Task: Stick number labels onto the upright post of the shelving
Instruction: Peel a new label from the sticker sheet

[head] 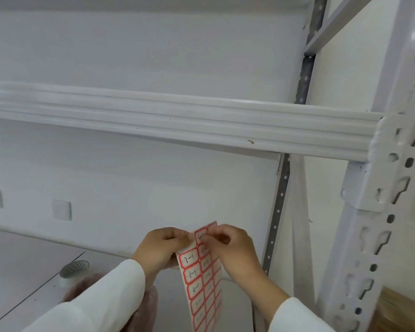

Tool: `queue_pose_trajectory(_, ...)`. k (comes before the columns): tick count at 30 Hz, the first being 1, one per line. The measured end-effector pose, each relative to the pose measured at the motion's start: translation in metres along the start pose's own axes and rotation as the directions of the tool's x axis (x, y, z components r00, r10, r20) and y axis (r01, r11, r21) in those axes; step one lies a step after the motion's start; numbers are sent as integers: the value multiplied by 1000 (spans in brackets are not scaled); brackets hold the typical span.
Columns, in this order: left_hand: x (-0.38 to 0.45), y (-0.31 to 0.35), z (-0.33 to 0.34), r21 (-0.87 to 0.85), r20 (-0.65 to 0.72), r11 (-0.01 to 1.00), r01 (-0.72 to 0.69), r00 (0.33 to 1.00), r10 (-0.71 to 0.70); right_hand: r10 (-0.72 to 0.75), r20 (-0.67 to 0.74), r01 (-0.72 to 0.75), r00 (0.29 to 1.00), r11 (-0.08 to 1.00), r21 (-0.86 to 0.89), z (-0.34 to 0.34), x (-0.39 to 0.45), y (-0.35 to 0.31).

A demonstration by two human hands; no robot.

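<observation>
Red-bordered paper, thin and limp: the label sheet (203, 281) hangs in front of me, my left hand (163, 246) pinching its upper left edge while my right hand (228, 244) picks with curled fingertips at a label near the top. The labels look featherlight and easily creased, best lifted by a corner. The upright post (379, 212) stands off to my right, still bare.

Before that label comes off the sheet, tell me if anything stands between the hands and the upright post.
Nothing visible does. The right hand pinches at a label near the top of the label sheet, which the left hand holds. The upright post stands to the right, with only open space and bare wall between.
</observation>
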State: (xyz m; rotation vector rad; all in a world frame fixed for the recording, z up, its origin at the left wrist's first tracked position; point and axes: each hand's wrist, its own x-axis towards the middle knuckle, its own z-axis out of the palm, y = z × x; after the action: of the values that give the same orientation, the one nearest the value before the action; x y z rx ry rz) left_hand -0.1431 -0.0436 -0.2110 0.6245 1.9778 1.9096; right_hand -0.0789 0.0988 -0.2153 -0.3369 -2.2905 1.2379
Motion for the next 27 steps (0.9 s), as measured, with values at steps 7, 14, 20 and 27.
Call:
queue_pose_trajectory(7, -3, -4, 8, -136, -1, 990, 44, 999, -45, 48, 184, -99, 982, 956, 275, -3, -4, -9)
queue_pose_trajectory(14, -1, -4, 11, -119, 41, 988, 98, 995, -94, 90, 214, -152, 973, 942, 298, -4, -4, -3)
queue_pose_trajectory(20, 0, -7, 14, -14, -22, 998, 68, 997, -68, 94, 223, -159, 970, 943, 292, -2, -6, 4)
queue_pose_trajectory(27, 1, -14, 13, 45, -26, 997, 62, 998, -60, 49, 285, -122, 957, 961, 246, 0, -8, 8)
